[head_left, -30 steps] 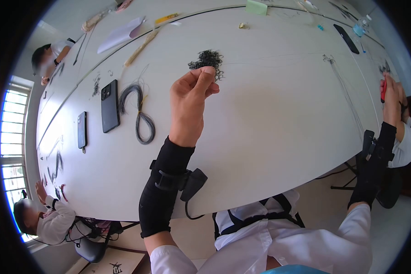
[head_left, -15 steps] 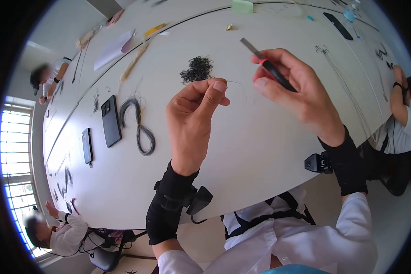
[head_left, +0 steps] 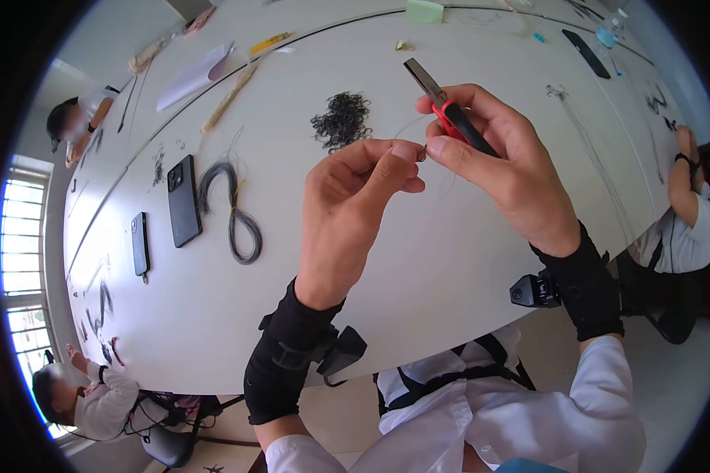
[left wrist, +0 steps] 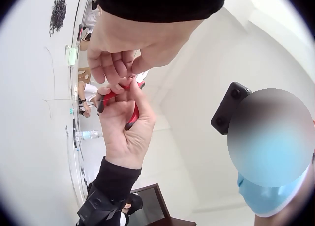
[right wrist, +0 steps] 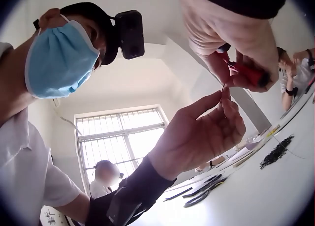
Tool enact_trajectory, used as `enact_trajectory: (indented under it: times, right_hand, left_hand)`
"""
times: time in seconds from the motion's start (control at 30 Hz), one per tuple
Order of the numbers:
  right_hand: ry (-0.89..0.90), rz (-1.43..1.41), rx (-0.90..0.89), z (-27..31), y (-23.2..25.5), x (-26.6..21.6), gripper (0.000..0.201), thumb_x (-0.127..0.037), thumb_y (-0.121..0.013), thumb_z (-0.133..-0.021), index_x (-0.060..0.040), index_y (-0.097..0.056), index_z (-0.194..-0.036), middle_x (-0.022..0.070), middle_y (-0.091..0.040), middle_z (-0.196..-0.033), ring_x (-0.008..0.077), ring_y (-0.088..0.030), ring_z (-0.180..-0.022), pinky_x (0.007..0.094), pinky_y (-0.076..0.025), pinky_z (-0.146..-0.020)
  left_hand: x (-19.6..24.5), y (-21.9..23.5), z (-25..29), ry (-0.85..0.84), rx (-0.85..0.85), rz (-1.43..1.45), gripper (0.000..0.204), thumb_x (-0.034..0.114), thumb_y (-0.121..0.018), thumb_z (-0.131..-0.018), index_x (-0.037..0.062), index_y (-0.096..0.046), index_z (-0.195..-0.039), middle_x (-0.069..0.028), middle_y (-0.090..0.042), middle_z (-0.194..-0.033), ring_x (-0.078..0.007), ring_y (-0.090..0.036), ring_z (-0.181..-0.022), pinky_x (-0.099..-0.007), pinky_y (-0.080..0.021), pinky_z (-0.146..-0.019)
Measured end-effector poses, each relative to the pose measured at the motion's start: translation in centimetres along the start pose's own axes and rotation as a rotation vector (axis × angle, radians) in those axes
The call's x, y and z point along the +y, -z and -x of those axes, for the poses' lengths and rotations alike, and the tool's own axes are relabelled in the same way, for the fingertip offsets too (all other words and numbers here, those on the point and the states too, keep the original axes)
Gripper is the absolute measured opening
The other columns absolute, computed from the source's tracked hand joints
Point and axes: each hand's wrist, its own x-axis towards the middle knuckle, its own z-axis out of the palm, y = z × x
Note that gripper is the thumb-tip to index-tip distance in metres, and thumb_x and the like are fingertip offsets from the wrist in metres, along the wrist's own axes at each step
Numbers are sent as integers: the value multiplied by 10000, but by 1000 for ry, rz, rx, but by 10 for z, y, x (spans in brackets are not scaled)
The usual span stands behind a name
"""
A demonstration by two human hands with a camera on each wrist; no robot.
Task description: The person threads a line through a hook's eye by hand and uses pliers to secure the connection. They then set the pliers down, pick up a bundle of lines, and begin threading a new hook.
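Note:
My left hand [head_left: 355, 201] pinches a small dark hook [head_left: 423, 153] between thumb and forefinger, its end poking out at the fingertips. A thin clear line [head_left: 406, 124] loops out from the same spot. My right hand [head_left: 517, 162] grips pliers [head_left: 459, 122] with red and black handles in the palm, their metal nose pointing up and away. The right thumb and forefinger tips meet the hook beside the left fingertips. Behind the left hand lies a heap of small black hooks [head_left: 341, 121]. In the right wrist view the pliers' red handle [right wrist: 246, 72] shows among the right fingers.
A looped bundle of dark line [head_left: 235, 225] and two phones, the larger phone [head_left: 184, 201] among them, lie to the left. To the right, hooks on long lines [head_left: 580, 126] stretch across the table [head_left: 426, 307]. A bottle [head_left: 610, 30] stands far right. Other people sit around.
My right hand has come in from the far right with the pliers and met the left fingertips. The left hand has shifted slightly right and nearer, away from the heap.

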Motion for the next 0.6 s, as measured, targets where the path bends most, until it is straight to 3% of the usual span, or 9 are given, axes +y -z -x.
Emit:
enact_trajectory:
  times: [0.07, 0.17, 0.27, 0.47, 0.6]
  right_hand:
    - [-2, 6, -28, 0, 0, 3, 313, -118, -659, -953, 16, -602, -1230, 21, -640, -974, 65, -606, -913, 220, -500, -825]
    - [1, 35, -38, 0, -1, 2, 312, -110, -653, -949, 19, -599, -1229, 18, -634, -962, 68, -606, -914, 228, -505, -834]
    - [14, 63, -24, 0, -2, 3, 313, -99, -647, -944, 21, -598, -1229, 19, -631, -955, 69, -605, -907, 231, -507, -838]
    - [12, 34, -30, 1, -1, 1, 312, -81, -637, -943, 28, -593, -1232, 25, -633, -959, 70, -603, -914, 230, -508, -873]
    - [-12, -9, -44, 2, -1, -1, 314, -77, -640, -945, 27, -593, -1237, 29, -641, -978, 72, -607, -931, 231, -504, -903]
  left_hand:
    - [0, 0, 0, -10, 16, -88, 223, 163, -679, -993, -53, -694, -1048, -80, -705, -930, -157, -672, -851, -322, -530, -879]
    - [-3, 1, -1, -30, 25, -91, 235, 171, -729, -966, -55, -703, -1025, -55, -706, -887, -92, -655, -824, -227, -502, -763]
    - [-1, 0, -1, -19, 40, -115, 208, 146, -733, -958, -52, -698, -1011, -50, -703, -869, -84, -657, -820, -222, -506, -763]
    - [0, -3, 0, -97, 54, -234, 151, 83, -719, -951, -54, -688, -1006, -49, -702, -899, -99, -666, -851, -248, -524, -810]
    - [-4, -2, 1, -280, 71, -431, 116, 10, -701, -947, -58, -666, -1034, -62, -678, -988, -136, -661, -935, -267, -517, -897]
